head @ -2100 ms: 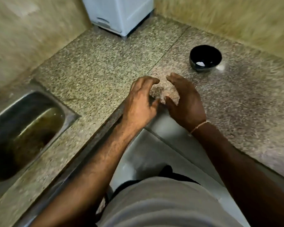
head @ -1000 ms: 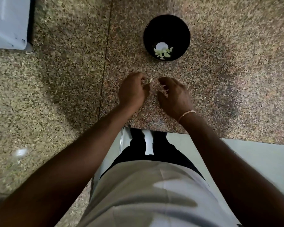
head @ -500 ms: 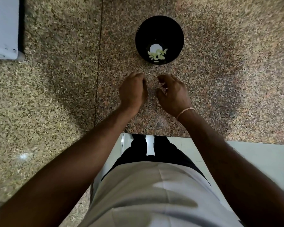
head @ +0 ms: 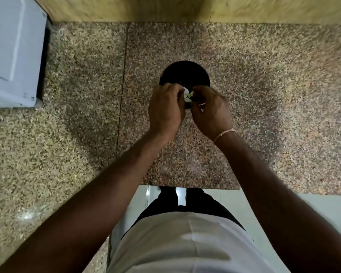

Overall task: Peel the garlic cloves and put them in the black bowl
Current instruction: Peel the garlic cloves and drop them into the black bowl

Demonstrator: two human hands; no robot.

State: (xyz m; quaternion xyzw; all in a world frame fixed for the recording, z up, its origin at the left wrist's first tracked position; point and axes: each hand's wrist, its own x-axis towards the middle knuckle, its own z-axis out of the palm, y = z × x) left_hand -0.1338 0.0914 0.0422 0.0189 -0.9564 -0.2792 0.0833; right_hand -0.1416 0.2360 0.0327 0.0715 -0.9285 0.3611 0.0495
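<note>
Left hand (head: pixel 165 111) and right hand (head: pixel 211 111), fingers curled together over the near rim of the black bowl (head: pixel 185 75) at 12 o'clock, peeled garlic cloves (head: pixel 187 95) visible between them; grasp indeterminate.

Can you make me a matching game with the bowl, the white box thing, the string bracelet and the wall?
Things:
1. black bowl
2. white appliance
3. string bracelet
4. wall

Places:
A. far left on the granite counter
B. on the right wrist
C. behind the counter, at the top
D. just beyond both hands, pale garlic pieces inside

Pairs: 1-D, 2-A, 3-B, 4-C
</note>
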